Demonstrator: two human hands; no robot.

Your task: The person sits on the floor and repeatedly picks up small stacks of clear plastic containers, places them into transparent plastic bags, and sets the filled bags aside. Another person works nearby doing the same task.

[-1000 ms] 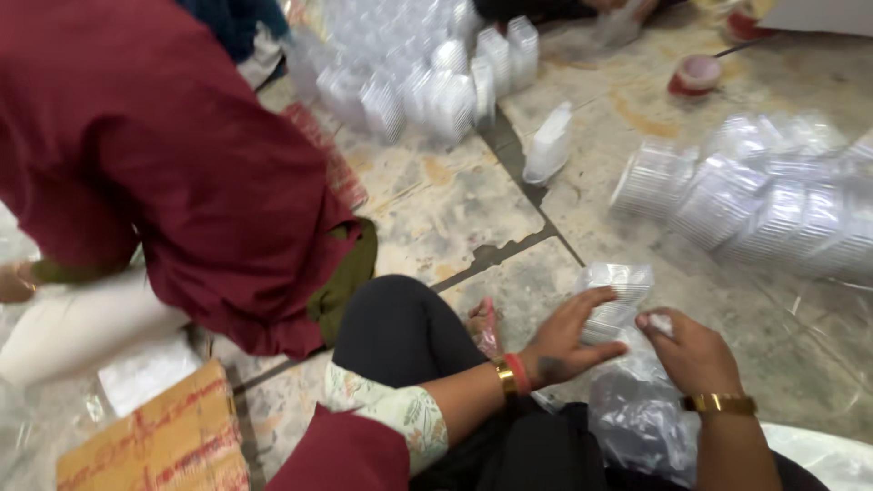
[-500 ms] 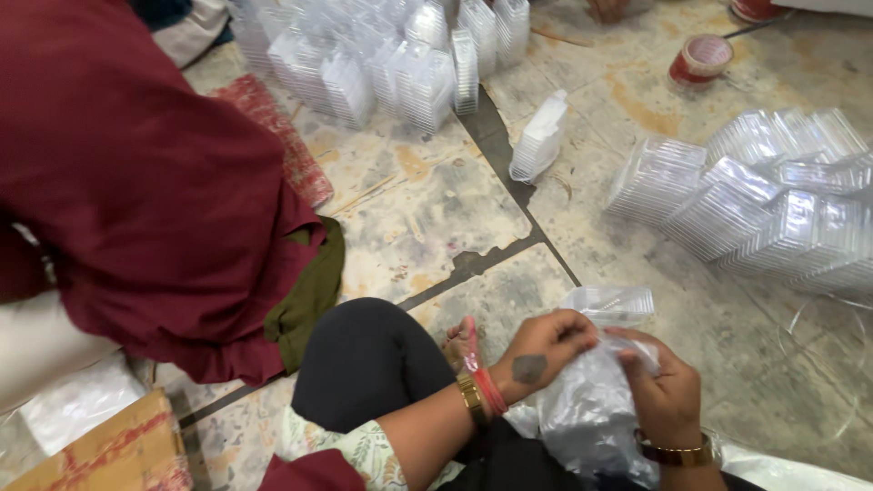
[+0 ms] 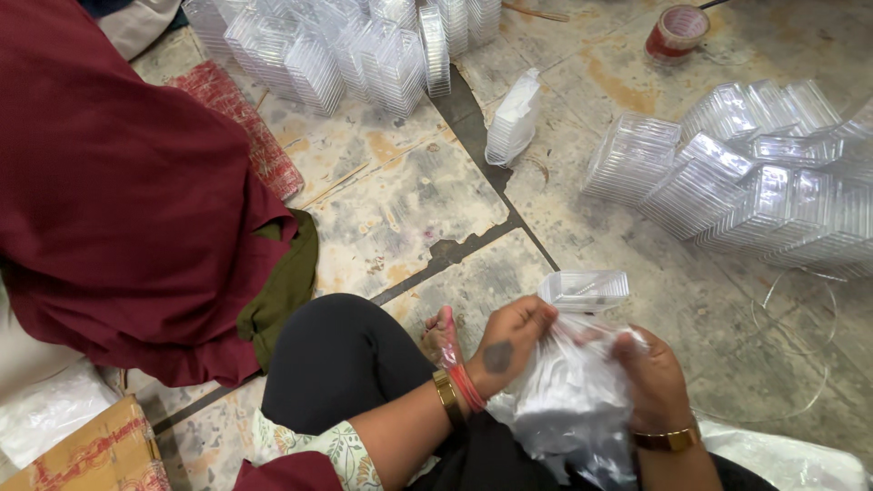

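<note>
Clear plastic bag (image 3: pixel 568 409) gripped by left hand (image 3: pixel 511 341) and right hand (image 3: pixel 650 382), both closed on it; stack of clear containers (image 3: pixel 585 289) poking out on top.

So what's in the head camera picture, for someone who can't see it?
Both hands, left hand and right hand, grip a clear plastic bag under a stack of clear containers. More container stacks lie on the tiled floor.

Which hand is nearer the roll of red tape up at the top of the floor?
Right. The right hand sits lower right on the clear plastic bag, more directly below the roll of red tape. The left hand grips the bag farther left.
</note>
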